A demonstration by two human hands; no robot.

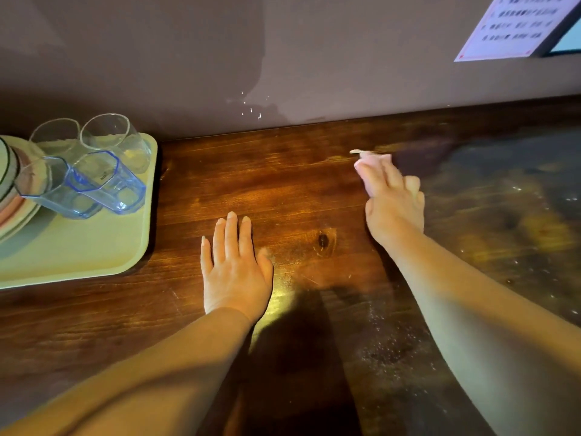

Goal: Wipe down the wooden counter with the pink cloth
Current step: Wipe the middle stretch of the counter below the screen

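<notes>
**A:** Where are the person's hands?

**B:** Both are on the wooden counter (283, 184). The left hand (235, 265) lies flat, palm down, fingers straight and close together, near the middle of the counter beside a dark knot in the wood. It holds nothing.

**A:** And the other one?

**B:** The right hand (393, 196) reaches further back, toward the brown wall (188, 58). It is blurred. It presses on the pink cloth (377, 158), which is mostly hidden beneath the fingers; only a pale pink edge shows past the fingertips. I cannot tell whether the fingers curl round the cloth or simply lie on it.

**A:** What else is there?

**B:** At the left, a pale yellow tray (94, 256) carries two clear glasses (110, 136), two blue-tinted cups (94, 184) on their sides, and stacked plates (12, 196). The counter to the right looks wet and speckled. A printed notice (515, 23) hangs on the wall at upper right.
</notes>
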